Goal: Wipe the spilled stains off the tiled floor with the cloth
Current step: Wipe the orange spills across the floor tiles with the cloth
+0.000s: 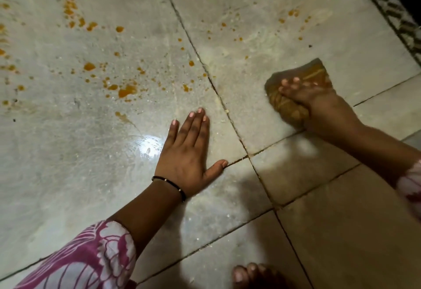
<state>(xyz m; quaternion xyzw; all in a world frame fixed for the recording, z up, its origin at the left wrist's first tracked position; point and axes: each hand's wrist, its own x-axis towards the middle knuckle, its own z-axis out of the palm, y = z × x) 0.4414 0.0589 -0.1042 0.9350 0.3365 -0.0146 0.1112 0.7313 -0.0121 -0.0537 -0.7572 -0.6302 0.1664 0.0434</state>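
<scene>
Orange stains [126, 90] dot the grey tiled floor [68, 152] across the left and upper middle, with smaller drops [292, 12] at the upper right. My right hand [312, 99] presses down on a brown, stained cloth [305, 74] on the right tile, fingers curled over it. My left hand [189, 149] lies flat on the floor with fingers spread, holding nothing, just left of a tile joint. A pale smeared streak [227, 65] runs along the floor between the stains and the cloth.
A patterned dark border [391, 8] edges the floor at the upper right. My bare toes [252, 275] show at the bottom edge. A bright light reflection [148, 145] sits on the tile beside my left hand. Beige tiles [341, 220] fill the lower right.
</scene>
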